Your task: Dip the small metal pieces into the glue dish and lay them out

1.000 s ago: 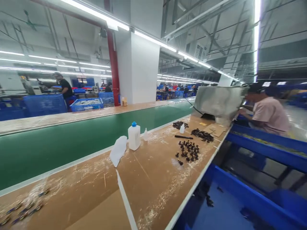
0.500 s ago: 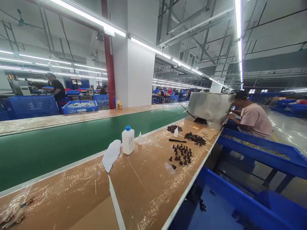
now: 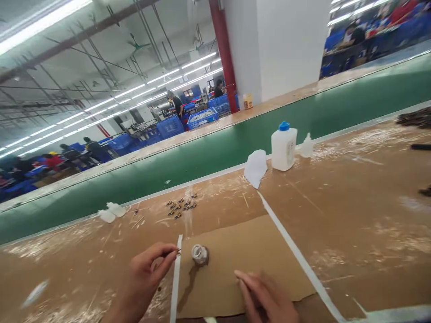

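My left hand (image 3: 148,276) is low at the front of the brown bench, thumb and forefinger pinched on a tiny dark part I cannot name. Just right of its fingertips a small round metal cap (image 3: 200,254) stands on a loose cardboard sheet (image 3: 242,260). My right hand (image 3: 266,298) lies on that sheet near the bottom edge, its fingers stretched out flat and holding nothing. A cluster of small dark parts (image 3: 182,205) sits further back on the bench.
A white bottle with a blue cap (image 3: 283,146), a small dropper bottle (image 3: 306,146) and a white cloth (image 3: 255,167) stand by the green conveyor belt (image 3: 202,157). Two white pieces (image 3: 112,211) lie left. Dark parts (image 3: 415,119) sit far right. People work by blue crates (image 3: 170,126) behind.
The view has swung left and down from the seated co-worker and blue bins. Both my hands, the cardboard sheet and the metal cap have come into sight.
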A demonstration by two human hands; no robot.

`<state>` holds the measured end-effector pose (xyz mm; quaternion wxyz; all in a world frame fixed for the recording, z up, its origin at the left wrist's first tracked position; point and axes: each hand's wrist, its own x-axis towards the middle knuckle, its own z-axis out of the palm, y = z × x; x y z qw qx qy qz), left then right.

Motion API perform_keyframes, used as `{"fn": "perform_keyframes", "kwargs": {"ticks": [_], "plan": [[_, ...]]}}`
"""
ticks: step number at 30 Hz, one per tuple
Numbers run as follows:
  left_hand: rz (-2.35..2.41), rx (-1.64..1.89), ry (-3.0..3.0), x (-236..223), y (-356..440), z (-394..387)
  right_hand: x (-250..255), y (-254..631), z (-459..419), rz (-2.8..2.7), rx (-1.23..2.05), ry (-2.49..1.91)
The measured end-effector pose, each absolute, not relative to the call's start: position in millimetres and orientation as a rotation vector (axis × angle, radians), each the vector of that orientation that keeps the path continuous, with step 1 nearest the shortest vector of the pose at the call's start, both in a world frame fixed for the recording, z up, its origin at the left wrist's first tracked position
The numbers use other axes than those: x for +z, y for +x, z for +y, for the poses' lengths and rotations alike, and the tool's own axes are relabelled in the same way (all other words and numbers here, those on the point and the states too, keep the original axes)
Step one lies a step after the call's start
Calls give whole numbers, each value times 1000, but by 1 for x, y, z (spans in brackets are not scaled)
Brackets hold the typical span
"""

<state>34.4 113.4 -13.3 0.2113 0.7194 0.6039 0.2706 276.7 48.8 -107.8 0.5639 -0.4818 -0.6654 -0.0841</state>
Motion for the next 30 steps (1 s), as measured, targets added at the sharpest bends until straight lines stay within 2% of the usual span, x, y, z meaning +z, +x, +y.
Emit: {"fn": "perform_keyframes", "kwargs": {"ticks": [9, 18, 30], "plan": [[1565, 575, 2291, -13, 60, 114, -105, 278, 45, -1507, -59, -1111], [1387, 560, 2694, -15, 74, 124, -102, 274, 44, -1453, -16, -1110], [1325, 423, 2794, -14, 80, 131, -97, 277, 44, -1447, -14, -1129]]}}
